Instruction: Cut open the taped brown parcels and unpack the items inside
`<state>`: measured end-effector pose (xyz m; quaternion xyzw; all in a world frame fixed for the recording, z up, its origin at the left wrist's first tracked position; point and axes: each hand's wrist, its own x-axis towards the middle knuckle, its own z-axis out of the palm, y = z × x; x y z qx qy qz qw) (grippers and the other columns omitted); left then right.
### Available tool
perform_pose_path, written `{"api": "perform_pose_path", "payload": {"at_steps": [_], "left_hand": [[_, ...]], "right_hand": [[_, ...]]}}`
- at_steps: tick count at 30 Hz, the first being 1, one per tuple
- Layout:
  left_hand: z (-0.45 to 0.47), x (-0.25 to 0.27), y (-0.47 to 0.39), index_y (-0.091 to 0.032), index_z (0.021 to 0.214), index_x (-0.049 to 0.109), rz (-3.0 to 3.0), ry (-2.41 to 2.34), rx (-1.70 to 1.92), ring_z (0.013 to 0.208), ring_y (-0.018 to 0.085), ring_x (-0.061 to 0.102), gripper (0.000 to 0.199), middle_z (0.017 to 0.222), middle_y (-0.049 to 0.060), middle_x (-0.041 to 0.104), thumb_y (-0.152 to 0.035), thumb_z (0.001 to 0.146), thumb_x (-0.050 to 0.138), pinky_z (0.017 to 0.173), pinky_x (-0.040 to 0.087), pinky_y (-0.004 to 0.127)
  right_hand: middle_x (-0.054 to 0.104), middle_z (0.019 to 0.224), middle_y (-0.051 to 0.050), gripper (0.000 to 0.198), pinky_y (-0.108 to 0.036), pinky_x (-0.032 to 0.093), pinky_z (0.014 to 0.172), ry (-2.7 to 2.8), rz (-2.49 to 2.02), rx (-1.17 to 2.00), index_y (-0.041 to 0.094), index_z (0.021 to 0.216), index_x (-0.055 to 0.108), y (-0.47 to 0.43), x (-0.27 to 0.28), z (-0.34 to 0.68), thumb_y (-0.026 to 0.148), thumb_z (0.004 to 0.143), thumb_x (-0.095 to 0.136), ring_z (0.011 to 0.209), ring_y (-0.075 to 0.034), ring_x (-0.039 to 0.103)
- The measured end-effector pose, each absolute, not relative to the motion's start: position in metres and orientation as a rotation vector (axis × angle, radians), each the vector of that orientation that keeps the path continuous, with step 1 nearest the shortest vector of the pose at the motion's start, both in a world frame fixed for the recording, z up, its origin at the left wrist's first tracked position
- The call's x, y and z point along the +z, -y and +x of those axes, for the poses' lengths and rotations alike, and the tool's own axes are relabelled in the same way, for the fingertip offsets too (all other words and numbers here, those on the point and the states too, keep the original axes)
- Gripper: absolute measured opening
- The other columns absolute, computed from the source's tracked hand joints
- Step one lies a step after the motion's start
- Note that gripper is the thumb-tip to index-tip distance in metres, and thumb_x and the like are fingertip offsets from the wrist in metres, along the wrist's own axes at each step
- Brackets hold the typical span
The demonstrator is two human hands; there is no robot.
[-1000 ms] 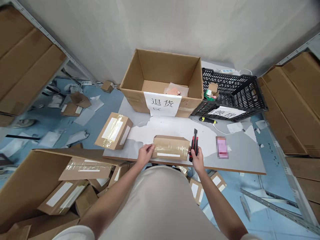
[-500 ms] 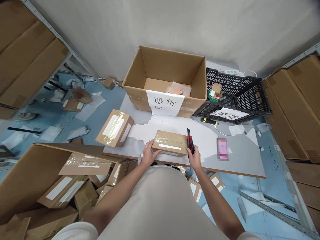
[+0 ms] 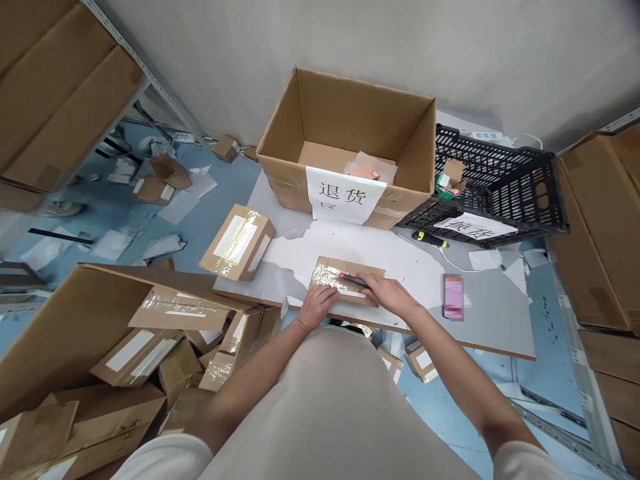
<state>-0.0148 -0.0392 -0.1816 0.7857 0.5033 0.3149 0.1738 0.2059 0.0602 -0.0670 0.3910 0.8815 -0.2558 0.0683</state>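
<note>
A small taped cardboard box [image 3: 334,270] with a white label strip lies near the front edge of the table [image 3: 485,330]. My left hand [image 3: 319,305] grips its near left corner, fingers curled over the top and the thumb hidden. In my right hand [image 3: 393,292] is a red and black box cutter [image 3: 353,279], laid low across the taped top and pointing left; its blade is too small to make out. Another taped box [image 3: 237,241] with a white label sits at the table's left side.
Behind stand a large open carton [image 3: 345,120] with a paper sign and a black plastic crate [image 3: 505,173]. A yellow-black tool [image 3: 427,239] and a pink blurred item [image 3: 453,297] lie to the right. At lower left, a big carton [image 3: 95,293] holds several boxes.
My right hand has moved from the box's right side onto its top, and the cutter has swung from upright to nearly flat, pointing left. My left hand now lies over the near corner.
</note>
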Motion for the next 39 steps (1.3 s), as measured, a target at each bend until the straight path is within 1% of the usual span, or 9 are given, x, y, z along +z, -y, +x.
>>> {"api": "perform_pose_path", "payload": {"at_steps": [5,12,16,20,27,30,35,37,39], "left_hand": [[-0.013,-0.181,0.04,-0.021,0.11,0.061,2.232,-1.433,0.891,0.106,0.02,0.055,0.032,0.107,0.009,0.065,-0.016,0.092,0.035,0.091,0.045,0.044],[-0.013,-0.183,0.043,-0.022,0.108,0.061,2.193,-1.428,0.913,0.107,0.02,0.055,0.03,0.105,0.009,0.066,-0.018,0.092,0.036,0.093,0.044,0.045],[-0.014,-0.184,0.046,-0.022,0.109,0.062,2.179,-1.425,0.876,0.106,0.02,0.056,0.031,0.105,0.009,0.066,-0.019,0.092,0.036,0.093,0.044,0.045],[-0.015,-0.184,0.048,-0.022,0.109,0.061,2.183,-1.414,0.881,0.106,0.02,0.055,0.031,0.105,0.009,0.066,-0.018,0.092,0.036,0.093,0.044,0.045],[-0.013,-0.181,0.046,-0.022,0.109,0.061,2.174,-1.4,0.882,0.105,0.02,0.056,0.031,0.105,0.009,0.066,-0.019,0.092,0.034,0.091,0.045,0.045],[-0.012,-0.18,0.046,-0.022,0.109,0.061,2.173,-1.405,0.873,0.104,0.02,0.056,0.032,0.105,0.009,0.065,-0.019,0.092,0.034,0.09,0.045,0.045],[-0.012,-0.179,0.047,-0.024,0.109,0.061,2.173,-1.436,0.868,0.105,0.02,0.055,0.032,0.106,0.008,0.065,-0.017,0.091,0.036,0.092,0.044,0.044],[-0.012,-0.179,0.048,-0.025,0.108,0.061,2.186,-1.453,0.86,0.104,0.02,0.055,0.031,0.106,0.008,0.065,-0.016,0.09,0.037,0.092,0.043,0.043],[-0.011,-0.18,0.048,-0.025,0.108,0.061,2.206,-1.471,0.844,0.104,0.02,0.055,0.03,0.106,0.007,0.065,-0.015,0.09,0.039,0.09,0.043,0.043]], "right_hand": [[0.063,0.113,-0.011,0.039,-0.033,0.046,0.075,-2.573,0.949,-0.637,0.024,0.131,0.041,-0.074,-0.066,0.173,0.036,0.094,0.036,0.092,-0.024,0.064],[0.064,0.108,-0.011,0.033,-0.03,0.045,0.073,-2.538,0.917,-0.581,0.023,0.125,0.043,-0.071,-0.072,0.162,0.033,0.094,0.036,0.09,-0.023,0.064],[0.066,0.103,-0.01,0.034,-0.03,0.045,0.072,-2.519,0.881,-0.57,0.024,0.126,0.042,-0.067,-0.069,0.159,0.033,0.094,0.035,0.087,-0.023,0.065],[0.065,0.103,-0.011,0.035,-0.032,0.045,0.072,-2.501,0.866,-0.523,0.024,0.127,0.041,-0.063,-0.066,0.159,0.033,0.094,0.033,0.086,-0.025,0.066],[0.065,0.104,-0.014,0.032,-0.032,0.046,0.07,-2.434,0.898,-0.409,0.021,0.124,0.044,-0.058,-0.06,0.171,0.024,0.093,0.035,0.086,-0.025,0.066],[0.067,0.1,-0.013,0.032,-0.031,0.046,0.071,-2.424,0.931,-0.39,0.021,0.123,0.044,-0.056,-0.053,0.174,0.019,0.092,0.036,0.086,-0.024,0.066],[0.068,0.093,-0.011,0.039,-0.03,0.044,0.065,-2.366,0.965,-0.326,0.021,0.12,0.047,-0.056,-0.036,0.204,0.005,0.086,0.037,0.082,-0.024,0.067],[0.069,0.09,-0.011,0.037,-0.029,0.042,0.064,-2.328,0.991,-0.288,0.021,0.118,0.049,-0.055,-0.031,0.228,0.007,0.086,0.038,0.079,-0.023,0.067],[0.069,0.087,-0.011,0.03,-0.029,0.041,0.063,-2.288,1.037,-0.264,0.022,0.113,0.052,-0.053,-0.028,0.252,0.012,0.088,0.041,0.076,-0.023,0.067]]}}
